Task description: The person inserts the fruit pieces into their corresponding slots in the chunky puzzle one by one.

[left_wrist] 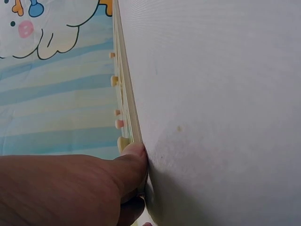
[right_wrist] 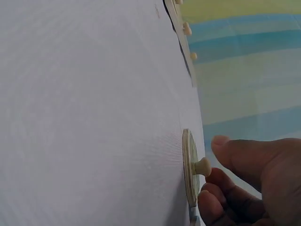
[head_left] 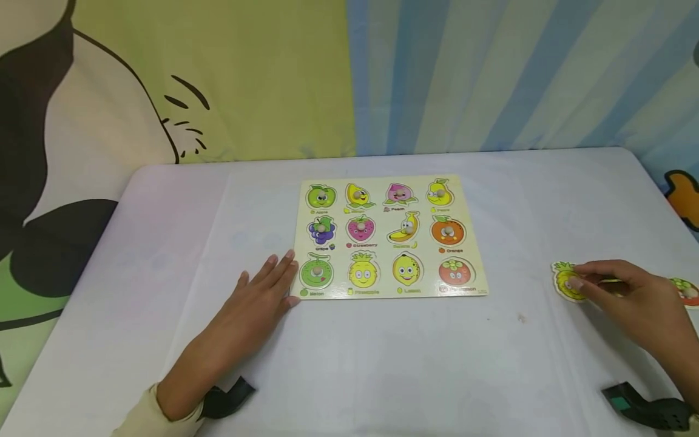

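A wooden fruit peg puzzle board [head_left: 382, 297] lies on the white table. Knobbed pieces sit in its upper two rows and in the melon place; the pineapple, lemon and lower right red fruit places show no knobs. My left hand [head_left: 253, 309] rests against the board's left edge with fingers extended, its thumb [left_wrist: 134, 153] at the near corner. At the right, my right hand [head_left: 639, 297] is at a loose pineapple piece [head_left: 565, 285]. In the right wrist view, the thumb [right_wrist: 221, 143] stands apart from that piece's knob [right_wrist: 203, 167], while the other fingers are close beside it.
A red fruit piece [head_left: 687, 292] lies at the right edge of the head view, partly hidden by my right hand. Something yellow shows beneath that hand. Black straps [head_left: 226, 400] are near both wrists. A printed cloth [head_left: 262, 79] hangs behind the table [head_left: 393, 364].
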The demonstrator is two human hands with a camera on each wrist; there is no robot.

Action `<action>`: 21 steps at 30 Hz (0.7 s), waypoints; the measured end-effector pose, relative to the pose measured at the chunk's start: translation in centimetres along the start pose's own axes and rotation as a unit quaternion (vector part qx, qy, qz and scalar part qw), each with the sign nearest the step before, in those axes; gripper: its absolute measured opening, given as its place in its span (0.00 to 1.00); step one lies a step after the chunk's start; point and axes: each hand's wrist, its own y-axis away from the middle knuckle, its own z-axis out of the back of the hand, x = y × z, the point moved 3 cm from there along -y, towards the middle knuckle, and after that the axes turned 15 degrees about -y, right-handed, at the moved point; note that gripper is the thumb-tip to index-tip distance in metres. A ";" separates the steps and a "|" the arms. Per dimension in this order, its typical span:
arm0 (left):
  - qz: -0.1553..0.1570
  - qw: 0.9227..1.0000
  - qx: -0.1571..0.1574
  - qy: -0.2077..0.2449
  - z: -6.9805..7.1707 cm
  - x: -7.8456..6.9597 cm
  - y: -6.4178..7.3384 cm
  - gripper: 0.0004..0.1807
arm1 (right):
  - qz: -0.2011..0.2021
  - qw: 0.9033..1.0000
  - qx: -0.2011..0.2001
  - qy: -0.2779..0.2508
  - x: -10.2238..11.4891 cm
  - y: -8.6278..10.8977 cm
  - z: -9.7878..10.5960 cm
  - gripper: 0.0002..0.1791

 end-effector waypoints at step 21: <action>-0.002 1.000 -0.004 -0.003 -0.1 0.0 -0.1 0.33 | 0.038 0.997 0.035 0.054 0.6 -0.7 -0.7 0.09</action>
